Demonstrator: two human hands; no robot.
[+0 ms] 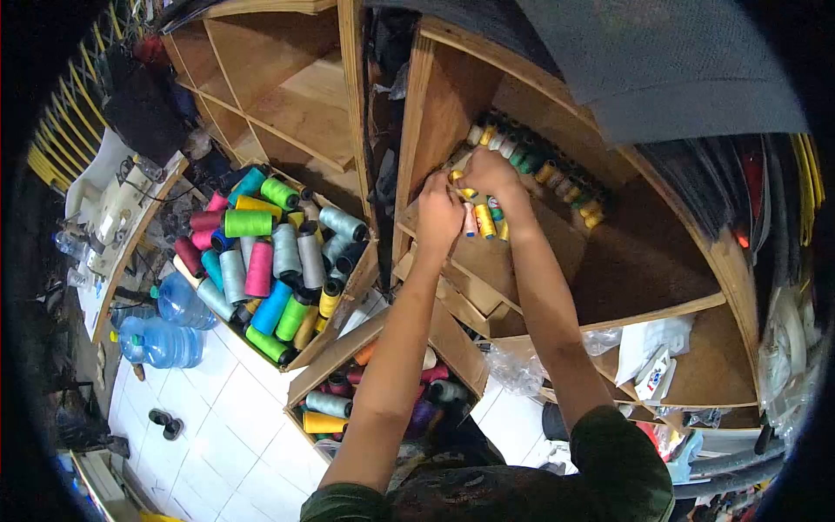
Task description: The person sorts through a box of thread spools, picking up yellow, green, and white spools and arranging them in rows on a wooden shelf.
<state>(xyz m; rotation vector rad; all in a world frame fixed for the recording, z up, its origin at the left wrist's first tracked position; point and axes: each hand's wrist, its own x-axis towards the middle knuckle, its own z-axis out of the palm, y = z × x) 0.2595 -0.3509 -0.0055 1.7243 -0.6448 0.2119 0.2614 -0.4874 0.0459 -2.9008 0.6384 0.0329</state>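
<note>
Both my hands reach into the wooden shelf compartment, close together around a small yellow thread spool [464, 187]. My left hand [440, 210] is closed, with its fingertips at the spool's left side. From the right, my right hand [489, 171] is closed on the same spool, its fingers partly hidden behind the knuckles. Just below them a yellow spool with a label [484, 223] and a pale spool [470, 220] stand upright side by side. Behind the hands, rows of small spools [528, 161] in white, green, yellow and gold line the back of the shelf.
Left of the shelf, a box [370, 261] overflows with large coloured thread cones. Another cardboard box [300, 383] with cones sits below my left forearm. Big water bottles [161, 341] stand on the tiled floor. Grey fabric [678, 78] hangs over the shelf's top right.
</note>
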